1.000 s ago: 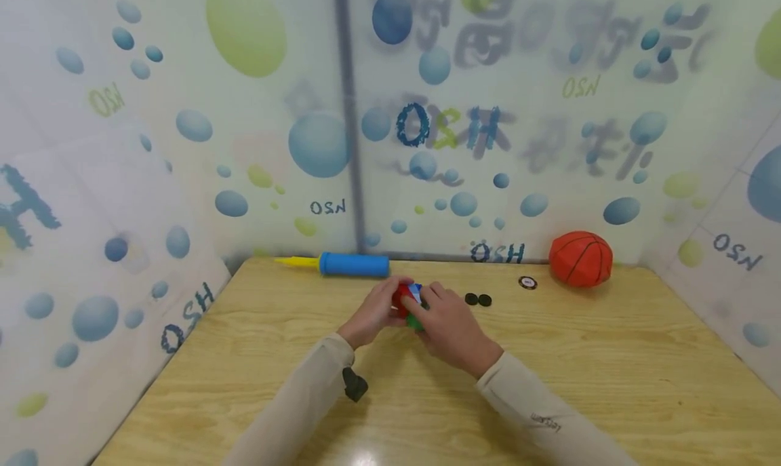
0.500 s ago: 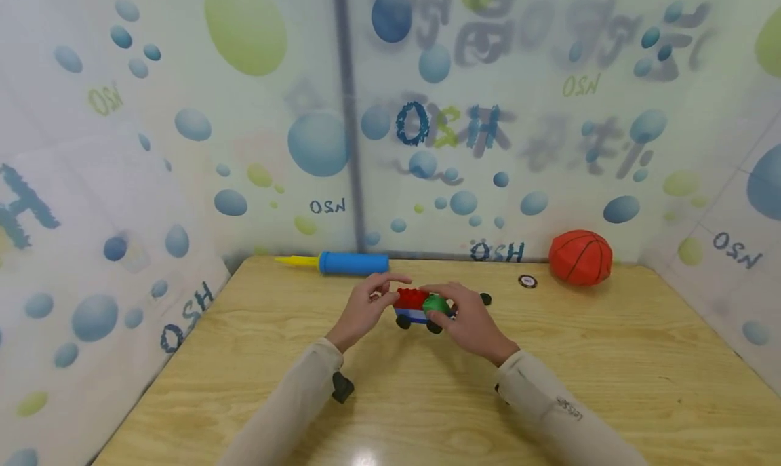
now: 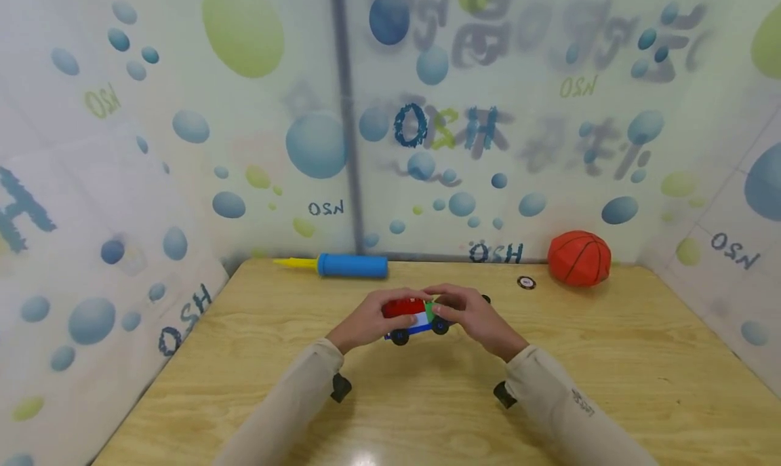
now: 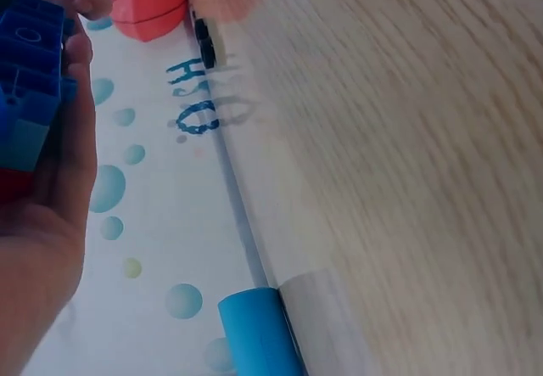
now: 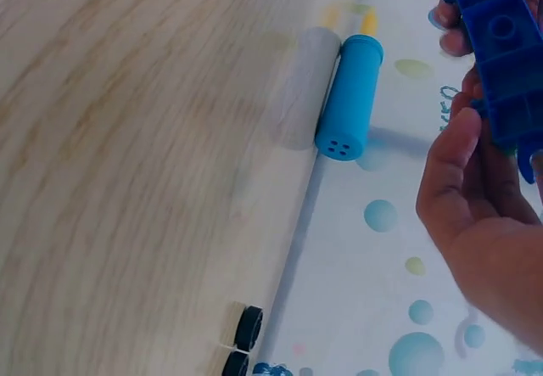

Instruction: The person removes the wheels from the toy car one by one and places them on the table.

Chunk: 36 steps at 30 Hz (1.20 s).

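Observation:
A small toy car of building bricks point(image 3: 415, 317), red on top, white and blue below, with a green piece and black wheels, is held above the wooden table point(image 3: 610, 371). My left hand point(image 3: 366, 320) grips its left end and my right hand point(image 3: 472, 317) grips its right end by the green piece. The left wrist view shows the car's blue underside point(image 4: 30, 62) against my left palm. My right fingers point(image 5: 462, 172) curl round the blue base point(image 5: 505, 45) in the right wrist view.
A blue hand pump point(image 3: 350, 266) with a yellow tip lies at the back edge. An orange ball point(image 3: 578, 258) sits at the back right, with a round black-rimmed disc point(image 3: 526, 283) and two loose black wheels point(image 5: 242, 342) nearby. Patterned walls close in three sides.
The hands turned the car from a bunched grip to level, lengthwise between them. It shifted slightly left, and both hands now close over its ends.

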Each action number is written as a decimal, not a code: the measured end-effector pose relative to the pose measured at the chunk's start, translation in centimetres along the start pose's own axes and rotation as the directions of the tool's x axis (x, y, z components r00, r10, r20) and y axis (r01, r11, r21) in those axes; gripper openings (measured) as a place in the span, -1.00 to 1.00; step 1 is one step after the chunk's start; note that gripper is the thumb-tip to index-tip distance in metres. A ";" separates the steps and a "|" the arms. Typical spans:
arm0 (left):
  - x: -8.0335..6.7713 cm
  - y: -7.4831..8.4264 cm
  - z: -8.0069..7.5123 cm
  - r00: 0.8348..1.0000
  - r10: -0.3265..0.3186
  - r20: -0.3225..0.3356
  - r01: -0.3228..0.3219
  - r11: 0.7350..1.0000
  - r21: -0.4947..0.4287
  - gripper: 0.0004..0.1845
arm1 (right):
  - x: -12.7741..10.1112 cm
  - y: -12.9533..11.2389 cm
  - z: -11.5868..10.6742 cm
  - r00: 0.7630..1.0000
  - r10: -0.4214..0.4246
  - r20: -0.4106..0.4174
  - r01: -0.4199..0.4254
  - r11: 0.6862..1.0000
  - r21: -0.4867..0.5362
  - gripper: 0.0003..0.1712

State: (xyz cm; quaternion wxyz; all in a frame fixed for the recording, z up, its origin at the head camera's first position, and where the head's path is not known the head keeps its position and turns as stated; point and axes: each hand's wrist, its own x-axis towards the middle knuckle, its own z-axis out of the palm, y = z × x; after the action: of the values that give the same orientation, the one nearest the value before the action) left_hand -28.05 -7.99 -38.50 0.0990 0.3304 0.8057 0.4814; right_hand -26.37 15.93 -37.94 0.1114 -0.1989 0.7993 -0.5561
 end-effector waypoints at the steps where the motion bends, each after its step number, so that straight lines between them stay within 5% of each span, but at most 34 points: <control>1: 0.0 0.1 0.0 1.000 -0.005 0.000 0.005 1.000 -0.006 -0.58 | 0.0 0.0 0.0 1.000 0.002 -0.001 -0.002 1.000 -0.005 -0.51; 7: 0.0 0.3 0.1 0.999 -0.031 -0.040 0.029 0.997 -0.066 -0.62 | -0.3 -0.3 0.2 0.999 -0.015 -0.032 0.013 0.999 -0.042 -0.49; 11: -0.1 0.1 0.1 0.994 -0.061 -0.090 0.050 0.992 -0.120 -0.65 | -0.7 -0.6 0.3 0.988 -0.111 -0.110 0.092 0.982 -0.164 -0.53; 18: -0.1 -0.1 0.1 0.995 -0.072 -0.066 0.053 0.965 -0.259 -0.64 | -1.6 -0.8 0.4 0.902 -0.296 -0.315 0.176 0.917 -0.358 -0.61; 27: 0.0 0.0 0.7 0.999 -0.045 -0.013 0.041 0.964 -0.263 -0.61 | -1.8 0.1 0.9 0.939 -0.254 -0.233 0.224 0.963 -0.147 -0.68; 36: 0.1 0.3 1.7 0.993 -0.098 0.064 0.113 0.954 -0.279 -0.54 | -1.5 -0.1 1.5 0.950 -0.208 -0.232 0.206 0.978 -0.033 -0.73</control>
State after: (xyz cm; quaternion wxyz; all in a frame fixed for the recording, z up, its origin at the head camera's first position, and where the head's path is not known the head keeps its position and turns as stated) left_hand -27.21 -6.67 -39.12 0.1907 0.2813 0.7426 0.5771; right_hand -24.36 15.26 -38.42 -0.0434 -0.2152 0.7839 -0.5807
